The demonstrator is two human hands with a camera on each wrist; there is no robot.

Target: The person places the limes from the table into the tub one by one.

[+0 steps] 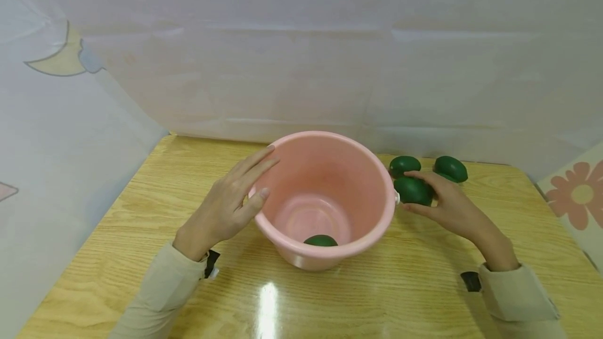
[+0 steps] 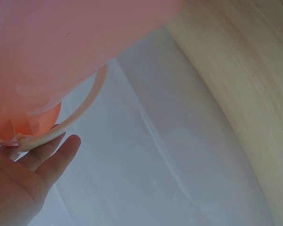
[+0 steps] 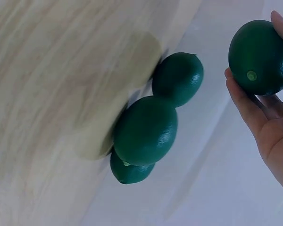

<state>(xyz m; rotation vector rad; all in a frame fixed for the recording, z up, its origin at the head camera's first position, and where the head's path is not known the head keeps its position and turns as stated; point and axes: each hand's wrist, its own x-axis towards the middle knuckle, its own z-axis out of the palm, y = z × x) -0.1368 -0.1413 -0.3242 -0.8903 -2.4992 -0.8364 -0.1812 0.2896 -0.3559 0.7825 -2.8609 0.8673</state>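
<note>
Glossy dark-green oval fruit point(image 1: 413, 191): sat pinched in the right hand point(image 1: 450, 204), just beside the pink plastic bucket point(image 1: 325, 166). Rested left hand point(image 1: 228, 205), fingers straight, at bucket's rim point(image 1: 325, 252). Looked like picking-up, with another fruit point(image 1: 321, 240) inside; seemed to call for lifting over the rim.

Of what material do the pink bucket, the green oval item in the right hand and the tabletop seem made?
Pink bucket: probably moulded plastic, smooth, faintly glossy; rounded rim and ringed base suggest it.
Green oval item: perhaps plastic or coated foam, glossy; even colour and bright highlights, though real fruit is possible.
Tabletop: wood or imitation laminate, glossy; grain lines and a bright reflection.
</note>
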